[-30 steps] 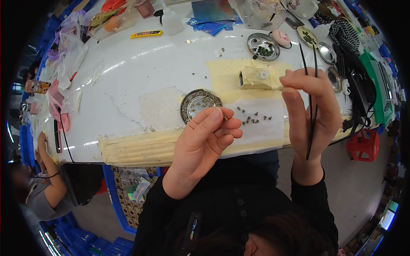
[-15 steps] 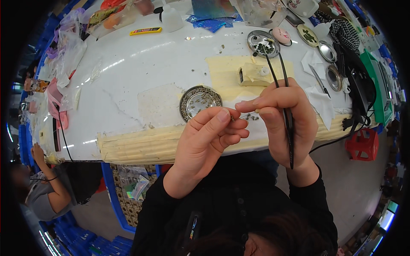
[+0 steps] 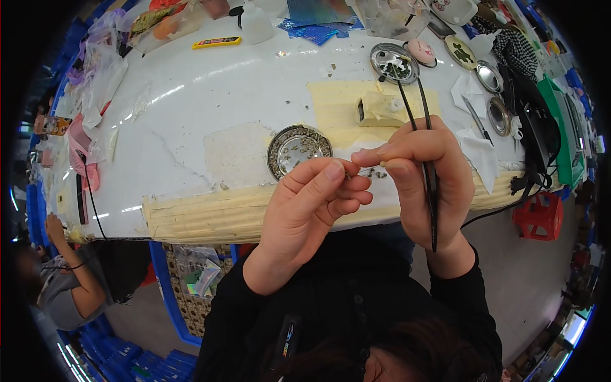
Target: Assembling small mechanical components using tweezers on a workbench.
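Observation:
My left hand (image 3: 305,210) is closed in a pinch on a tiny metal piece (image 3: 347,174), mostly covered by thumb and fingertips. Close beside it, my right hand (image 3: 433,172) carries black tweezers (image 3: 434,219), whose two tips spread apart and point away from me. The thumb and index finger of that hand also come together around a small pale tip (image 3: 383,164), too small to identify. Beyond my left hand lies a round metal dish (image 3: 270,159) holding many small metal pieces. Several similar loose pieces (image 3: 377,173) rest on white paper between my hands.
A second metal dish (image 3: 374,58) with dark green bits stands farther off, near a tape-wrapped block (image 3: 382,109). Padded cream edging (image 3: 197,213) runs along the table front. A red stool (image 3: 538,216) is at right; another person's arm (image 3: 83,290) shows at left.

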The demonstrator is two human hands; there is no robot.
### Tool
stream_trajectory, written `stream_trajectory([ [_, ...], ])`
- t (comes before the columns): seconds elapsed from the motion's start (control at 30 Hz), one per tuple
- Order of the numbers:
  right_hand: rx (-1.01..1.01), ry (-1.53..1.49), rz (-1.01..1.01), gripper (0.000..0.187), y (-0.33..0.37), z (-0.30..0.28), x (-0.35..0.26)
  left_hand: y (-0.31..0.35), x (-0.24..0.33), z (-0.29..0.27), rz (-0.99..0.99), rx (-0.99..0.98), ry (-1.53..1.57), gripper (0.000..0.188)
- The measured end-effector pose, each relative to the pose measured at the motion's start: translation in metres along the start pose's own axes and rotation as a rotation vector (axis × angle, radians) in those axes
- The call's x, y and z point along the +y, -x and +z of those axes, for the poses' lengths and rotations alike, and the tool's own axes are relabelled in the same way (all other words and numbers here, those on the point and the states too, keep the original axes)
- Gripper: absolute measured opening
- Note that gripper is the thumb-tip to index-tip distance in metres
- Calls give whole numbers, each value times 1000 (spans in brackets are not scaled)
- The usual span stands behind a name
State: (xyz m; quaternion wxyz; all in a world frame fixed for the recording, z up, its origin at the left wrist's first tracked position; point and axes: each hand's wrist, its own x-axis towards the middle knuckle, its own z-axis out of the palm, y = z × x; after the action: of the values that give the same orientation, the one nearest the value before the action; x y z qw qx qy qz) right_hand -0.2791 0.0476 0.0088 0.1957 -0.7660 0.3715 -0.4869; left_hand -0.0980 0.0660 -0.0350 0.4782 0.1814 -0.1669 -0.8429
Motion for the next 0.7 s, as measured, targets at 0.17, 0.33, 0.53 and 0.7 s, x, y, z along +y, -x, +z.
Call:
stream_trajectory([
  [0.17, 2, -5, 7, 19, -1, 0, -1, 0, 0, -1, 0, -3, 8, 23],
  [0.33, 8, -8, 15, 19, 0, 1, 0, 0, 0, 0, -2, -2, 10, 23],
  [0.53, 57, -73, -34, 7, -1, 2, 5, 0, 1, 1, -10, 13, 2, 24],
  [0.7, 74, -126, -35, 9, 0, 2, 6, 0, 1, 0, -12, 9, -3, 24],
])
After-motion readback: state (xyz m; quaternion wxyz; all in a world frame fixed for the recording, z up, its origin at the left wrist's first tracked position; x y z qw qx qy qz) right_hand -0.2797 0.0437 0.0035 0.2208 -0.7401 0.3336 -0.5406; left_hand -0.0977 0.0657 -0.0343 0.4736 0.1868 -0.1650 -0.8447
